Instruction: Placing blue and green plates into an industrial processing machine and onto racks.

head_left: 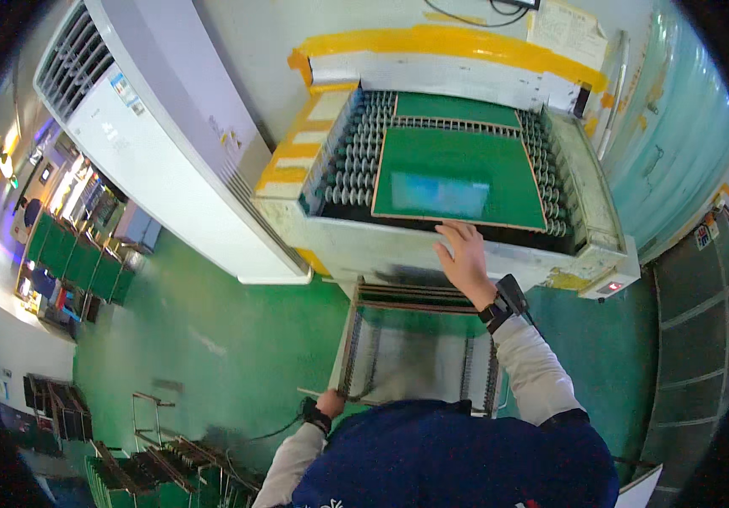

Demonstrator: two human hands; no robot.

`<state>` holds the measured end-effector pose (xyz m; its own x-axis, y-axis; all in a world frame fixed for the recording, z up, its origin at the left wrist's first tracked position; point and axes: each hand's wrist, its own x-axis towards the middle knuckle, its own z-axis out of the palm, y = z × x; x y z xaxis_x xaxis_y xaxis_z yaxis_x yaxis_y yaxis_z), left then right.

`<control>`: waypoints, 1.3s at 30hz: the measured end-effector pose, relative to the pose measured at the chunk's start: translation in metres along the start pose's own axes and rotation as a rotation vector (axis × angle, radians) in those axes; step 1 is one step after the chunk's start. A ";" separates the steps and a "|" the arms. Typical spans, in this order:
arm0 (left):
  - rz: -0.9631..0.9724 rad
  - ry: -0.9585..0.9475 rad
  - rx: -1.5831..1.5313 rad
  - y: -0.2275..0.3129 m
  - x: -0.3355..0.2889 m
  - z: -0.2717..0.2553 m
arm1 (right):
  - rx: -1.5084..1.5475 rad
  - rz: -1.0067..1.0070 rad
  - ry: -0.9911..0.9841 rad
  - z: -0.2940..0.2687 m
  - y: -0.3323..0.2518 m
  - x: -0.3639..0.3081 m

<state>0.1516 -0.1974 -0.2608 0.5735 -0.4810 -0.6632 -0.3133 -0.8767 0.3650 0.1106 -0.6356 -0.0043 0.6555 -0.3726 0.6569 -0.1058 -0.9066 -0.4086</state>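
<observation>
A green panel (458, 161) with a copper-coloured edge lies flat on the roller conveyor (350, 169). Behind it, farther in, is a second green panel (453, 108). My right hand (463, 258) is at the conveyor's front edge with fingers stretched out and nothing in them. Its fingertips are close to the near edge of the front panel; I cannot tell whether they touch it. Below the conveyor stands a slotted rack (470, 368) with upright slots along its sides. My left hand (328, 404) is closed on the rack's near left corner. My body hides the rack's near end.
A tall white air conditioner (170, 161) stands left of the conveyor. More racks with green panels (161, 466) are at the lower left. Other green panels (77, 258) lean farther back. Clear plastic sheeting (673, 144) hangs at the right, above a grey panelled partition (695, 330).
</observation>
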 end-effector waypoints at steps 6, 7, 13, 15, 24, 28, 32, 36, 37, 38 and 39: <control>0.006 0.092 0.031 -0.033 0.020 0.026 | 0.320 0.119 -0.253 0.023 -0.019 -0.101; 0.039 0.105 0.066 -0.033 0.019 0.027 | 0.322 0.119 -0.257 0.024 -0.020 -0.115; -0.054 0.059 -0.002 -0.013 0.006 0.015 | 0.050 0.168 -0.337 0.014 -0.016 -0.156; -0.019 0.081 -0.006 -0.017 0.007 0.018 | 0.033 0.186 -0.360 0.013 -0.016 -0.160; 0.034 0.145 -0.091 -0.026 0.012 0.025 | -0.074 0.189 -0.407 0.022 -0.015 -0.158; 0.011 0.147 -0.043 -0.018 0.007 0.020 | -0.070 0.198 -0.425 0.032 -0.008 -0.159; -0.074 0.154 -0.055 -0.011 0.002 0.015 | -0.056 0.179 -0.397 0.042 -0.008 -0.161; 0.002 0.163 -0.005 -0.011 0.007 0.016 | -0.033 0.201 -0.460 0.047 -0.005 -0.162; 0.028 0.181 0.014 -0.017 0.010 0.020 | -0.041 0.246 -0.496 0.047 -0.004 -0.163; 0.068 0.239 0.230 -0.050 0.023 0.044 | -0.034 0.263 -0.545 0.057 -0.003 -0.164; -0.035 0.128 0.177 -0.044 0.032 0.043 | -0.021 0.280 -0.573 0.057 -0.001 -0.162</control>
